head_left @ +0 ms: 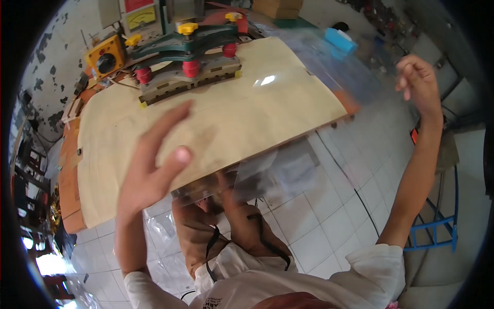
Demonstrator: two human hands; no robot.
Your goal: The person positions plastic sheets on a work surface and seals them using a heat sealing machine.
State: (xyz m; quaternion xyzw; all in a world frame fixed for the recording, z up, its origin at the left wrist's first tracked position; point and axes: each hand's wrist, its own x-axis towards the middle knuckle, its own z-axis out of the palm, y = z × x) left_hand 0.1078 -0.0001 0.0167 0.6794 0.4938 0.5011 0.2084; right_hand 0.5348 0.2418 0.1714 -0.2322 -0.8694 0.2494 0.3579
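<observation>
My left hand (pixel 154 165) hovers over the tan sheet covering the table (pixel 247 118). Its thumb and fingers are apart, with nothing between them. Beyond it stands a clamp-like machine with a dark green frame (pixel 164 50), yellow knobs, red cylinders and a long metal bar (pixel 190 82). Out to the right, my right hand (pixel 419 85) is raised past the table's edge with its fingers curled in. Whether it holds anything, I cannot make out. Left of that hand, a blurred, see-through plastic sheet (pixel 329 64) spreads over the table's far right side.
A yellow box with a black dial (pixel 106 59) stands left of the machine. A light blue packet (pixel 340 42) lies at the back right. Clear plastic (pixel 278 175) hangs below the front edge, near my knees. A blue metal frame (pixel 435 232) stands at the right.
</observation>
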